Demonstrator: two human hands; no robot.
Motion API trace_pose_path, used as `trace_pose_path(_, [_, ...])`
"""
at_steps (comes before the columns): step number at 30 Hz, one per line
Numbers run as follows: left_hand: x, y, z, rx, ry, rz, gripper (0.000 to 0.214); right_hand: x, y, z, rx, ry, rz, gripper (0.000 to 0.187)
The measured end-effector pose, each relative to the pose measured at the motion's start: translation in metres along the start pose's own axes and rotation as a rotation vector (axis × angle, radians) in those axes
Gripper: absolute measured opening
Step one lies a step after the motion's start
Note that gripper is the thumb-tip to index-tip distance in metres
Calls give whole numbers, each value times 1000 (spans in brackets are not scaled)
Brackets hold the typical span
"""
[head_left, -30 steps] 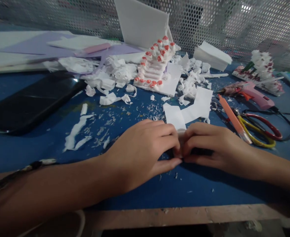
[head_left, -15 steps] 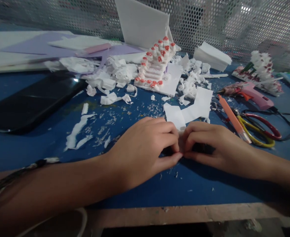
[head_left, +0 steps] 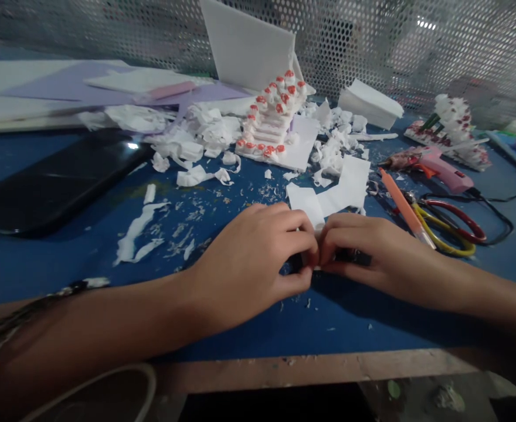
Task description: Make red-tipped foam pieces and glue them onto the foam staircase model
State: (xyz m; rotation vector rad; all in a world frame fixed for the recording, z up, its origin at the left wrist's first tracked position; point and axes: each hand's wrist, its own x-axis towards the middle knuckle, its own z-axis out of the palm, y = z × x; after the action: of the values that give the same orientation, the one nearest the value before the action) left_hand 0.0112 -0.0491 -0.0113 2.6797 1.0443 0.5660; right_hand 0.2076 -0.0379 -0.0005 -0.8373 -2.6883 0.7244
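My left hand (head_left: 267, 258) and my right hand (head_left: 367, 252) meet low over the table, fingertips pressed together. Pinched between them is a small piece of white paper (head_left: 318, 233), mostly hidden by the fingers. Just beyond the fingertips lie flat white paper pieces (head_left: 343, 190). Farther back stands a small white model staircase (head_left: 271, 126) with red-topped white bits along its edges, on a white base with an upright panel (head_left: 249, 47) behind it.
Right of my hands lie an orange cutter or pen (head_left: 403, 202), red-and-yellow-handled scissors (head_left: 445, 231) and a pink glue gun (head_left: 447, 170) with a cord. A black phone (head_left: 60, 181) lies left. Crumpled paper (head_left: 209, 132) and scraps cover the blue table (head_left: 249, 340); perforated metal (head_left: 350, 35) stands behind.
My fingertips have shifted slightly and stay together around the small piece. The left thumb has drawn back a little. The whole view has moved slightly.
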Motion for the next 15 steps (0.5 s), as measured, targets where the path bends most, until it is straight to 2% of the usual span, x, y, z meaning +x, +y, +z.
trace_pose_path(6, [-2, 0, -5, 155, 10, 154, 15, -1, -1, -6, -9, -38, -33, 5])
trace_pose_path(11, [-1, -1, -5, 127, -51, 89, 11, 1, -2, -8, -44, -15, -32, 3])
trace_pose_path(15, [0, 1, -4, 162, -80, 68, 13, -1, -7, -4, -200, -18, -56, 10])
